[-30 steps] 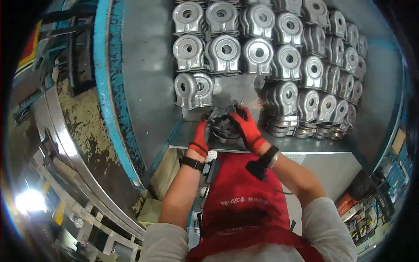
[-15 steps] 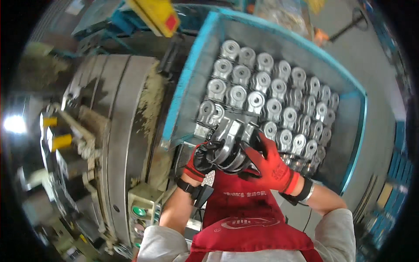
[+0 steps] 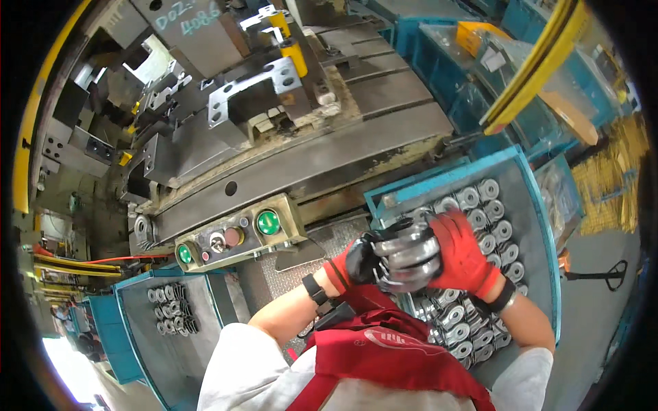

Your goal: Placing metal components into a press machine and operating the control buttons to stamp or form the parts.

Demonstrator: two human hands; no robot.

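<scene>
Both my hands are in red gloves with black-coated palms and fingers, closed on a small stack of shiny, rounded stamped metal parts point(image 3: 408, 257) held in front of my chest. My left hand point(image 3: 356, 264) wraps the stack's left side, its black-coated fingers against the metal. From the right, my right hand point(image 3: 462, 257) grips the other side, fingers over the upper edge. Below and behind the stack is a blue-rimmed metal bin point(image 3: 541, 229) with rows of similar ring-ended metal parts point(image 3: 507, 253). My hands hide some of those rows.
A control box point(image 3: 240, 233) with green buttons fronts the machine bed point(image 3: 384, 127), which carries metal die blocks point(image 3: 257, 85). One loose stack of parts point(image 3: 144, 231) rests at the bed's left end. Another blue bin point(image 3: 127, 288) with fewer parts stands lower left. A yellow post point(image 3: 538, 65) rises upper right.
My view has swung left toward the machine, bringing the control box and second bin into sight. Both hands keep hold of the stack, which has turned in them.
</scene>
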